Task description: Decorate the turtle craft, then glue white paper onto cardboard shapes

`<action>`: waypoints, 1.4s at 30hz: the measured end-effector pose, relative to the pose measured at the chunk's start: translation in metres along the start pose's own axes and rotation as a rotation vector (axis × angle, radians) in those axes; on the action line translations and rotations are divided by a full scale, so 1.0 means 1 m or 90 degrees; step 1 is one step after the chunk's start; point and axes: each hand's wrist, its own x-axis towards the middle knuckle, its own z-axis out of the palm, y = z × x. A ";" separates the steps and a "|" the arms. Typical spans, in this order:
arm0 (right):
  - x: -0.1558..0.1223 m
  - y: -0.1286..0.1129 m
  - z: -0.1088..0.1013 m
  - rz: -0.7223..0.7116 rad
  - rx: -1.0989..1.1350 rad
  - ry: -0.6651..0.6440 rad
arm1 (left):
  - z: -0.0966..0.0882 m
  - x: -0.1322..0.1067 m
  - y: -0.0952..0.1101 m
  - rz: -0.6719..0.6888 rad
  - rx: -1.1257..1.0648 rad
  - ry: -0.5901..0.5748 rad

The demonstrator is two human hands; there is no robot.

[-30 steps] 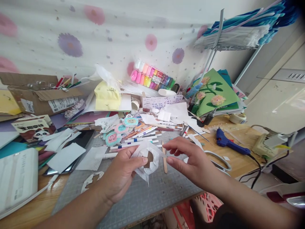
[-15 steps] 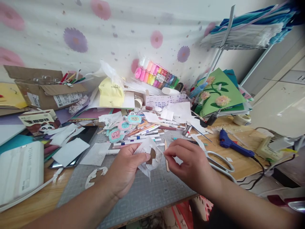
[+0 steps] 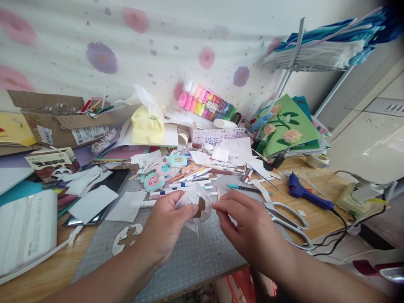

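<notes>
In my left hand (image 3: 172,223) is a brown cardboard piece (image 3: 201,208) wrapped in thin white paper (image 3: 189,195); my thumb presses on its front and part of the cardboard shows in the middle. My right hand (image 3: 243,219) is at the right edge of this wrapping, thumb and forefinger close together in a loose pinch on the paper's rim. On the grey cutting mat (image 3: 202,269), left of my left forearm, lies a similar paper-edged cardboard piece (image 3: 128,237). A wooden stick (image 3: 218,192) lies partly hidden behind my right fingertips.
Silver scissors (image 3: 288,223) and a blue glue gun (image 3: 307,192) lie to the right. Several markers (image 3: 189,185) and pastel badge-like pieces (image 3: 153,181) cover the middle. White paper sheets (image 3: 94,203) rest on a dark tablet-like device at left, near a white box-shaped device (image 3: 28,231).
My right fingertips have moved slightly left, against the wrapped piece. The paper edge that was drawn out to the right now lies closer to the cardboard. The view has shifted slightly.
</notes>
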 end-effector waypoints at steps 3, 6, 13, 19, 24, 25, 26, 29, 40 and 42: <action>-0.001 0.002 -0.001 0.042 0.060 -0.013 | 0.000 -0.001 -0.001 -0.002 -0.014 -0.004; -0.001 0.002 -0.004 0.076 0.126 -0.035 | 0.000 -0.002 0.001 -0.015 -0.039 -0.002; -0.002 0.000 -0.005 0.093 0.191 -0.080 | 0.004 0.001 0.004 -0.048 -0.120 -0.003; -0.009 -0.002 -0.001 0.068 0.097 -0.105 | 0.004 0.001 0.003 -0.065 -0.181 -0.016; -0.006 0.002 -0.012 0.029 0.124 -0.033 | 0.002 0.001 0.003 -0.085 -0.173 -0.034; -0.005 0.004 -0.014 0.045 0.151 -0.014 | 0.002 0.001 0.003 -0.091 -0.171 -0.041; -0.003 0.005 -0.016 0.062 0.173 -0.003 | 0.003 0.001 0.003 -0.096 -0.170 -0.049; 0.000 0.006 -0.016 0.086 0.207 -0.027 | 0.003 0.001 0.003 -0.101 -0.171 -0.068; -0.007 0.006 -0.011 -0.154 -0.110 -0.061 | 0.001 0.001 0.002 -0.120 -0.186 -0.083; -0.007 0.006 -0.012 -0.150 -0.099 -0.056 | 0.001 -0.001 0.002 -0.120 -0.174 -0.095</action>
